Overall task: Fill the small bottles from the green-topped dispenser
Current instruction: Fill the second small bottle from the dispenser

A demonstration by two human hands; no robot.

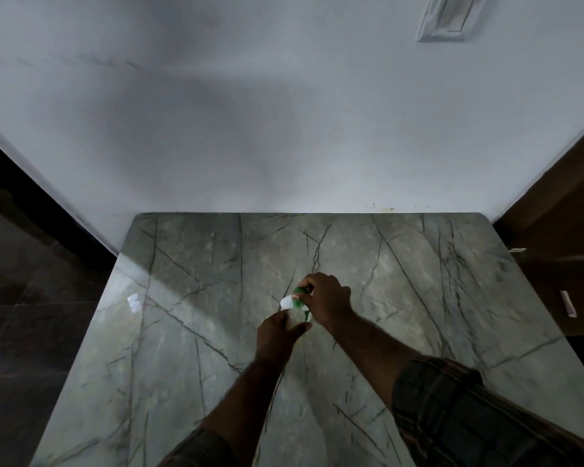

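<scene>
So, mid-table, the green-topped dispenser [299, 292] is gripped at its green cap by the right hand [327, 301], with the fingers curled down over it. Right below, a pale bottle [296, 317] is wrapped by the left hand [277, 335], thumb and fingers closed round it. A white rounded bit [286, 302] is seen just beside the green cap, by the left fingertips; what it is can't be told tbh. Lifted or standing on the grey veined marble table [418, 298]? Can't be told either. The table is pushed against a white wall [284, 129].
</scene>
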